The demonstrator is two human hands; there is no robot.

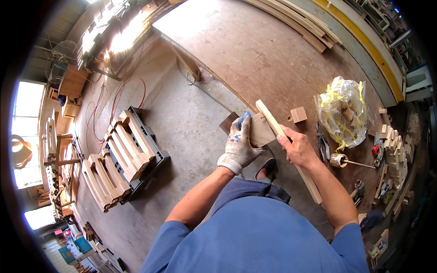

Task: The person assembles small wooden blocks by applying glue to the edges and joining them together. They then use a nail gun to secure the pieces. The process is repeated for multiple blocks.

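Note:
My left hand [237, 143], in a whitish work glove with blue at a fingertip, is closed on a short, wide wooden board [262, 132]. My bare right hand [299, 148] wraps round a long, narrow wooden strip [310, 185], which slants from beyond the hand back beside my right forearm. The far part of the strip lies against the right end of the board; whether they are joined I cannot tell. Just left of my gloved fingers shows a dark brown flat piece [229, 123]. A small wooden block [298, 114] rests on the worktable beyond my right hand.
On the brown worktable [218, 36] stand a clear plastic bag [341, 111] with yellow strips, a round pot with a stick [338, 160], pliers [324, 148] and stacked wood pieces [395, 145]. Long boards [296, 22] lie farther off. Wooden frames [132, 145] sit on a black pallet [159, 157] at left.

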